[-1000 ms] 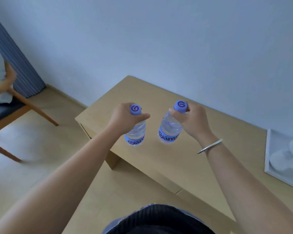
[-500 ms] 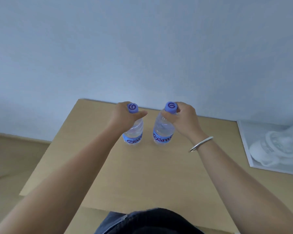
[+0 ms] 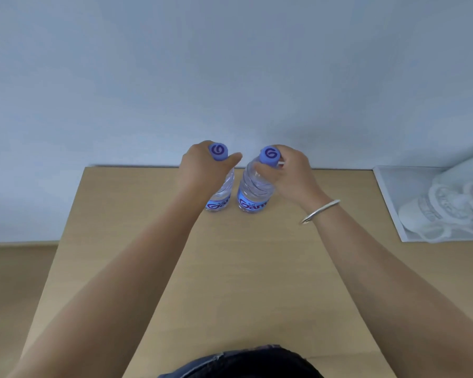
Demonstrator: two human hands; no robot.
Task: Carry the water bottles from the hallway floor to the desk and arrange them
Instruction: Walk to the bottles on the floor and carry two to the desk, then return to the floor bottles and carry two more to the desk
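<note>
In the frame's centre, the left hand [image 3: 202, 165] and right hand [image 3: 290, 170] each grip an upright bottle's neck; left bottle [image 3: 220, 197] and right bottle [image 3: 253, 192] hang just beside each other, bases at the desk [image 3: 230, 268].

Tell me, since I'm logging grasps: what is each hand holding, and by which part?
Left hand grips one water bottle at its neck; right hand grips the other bottle likewise.

White tray [image 3: 393, 197] at my far right holds white cups [image 3: 432, 211]; pale wall [image 3: 230, 72] ahead; wood floor [image 3: 14, 268] left.
</note>
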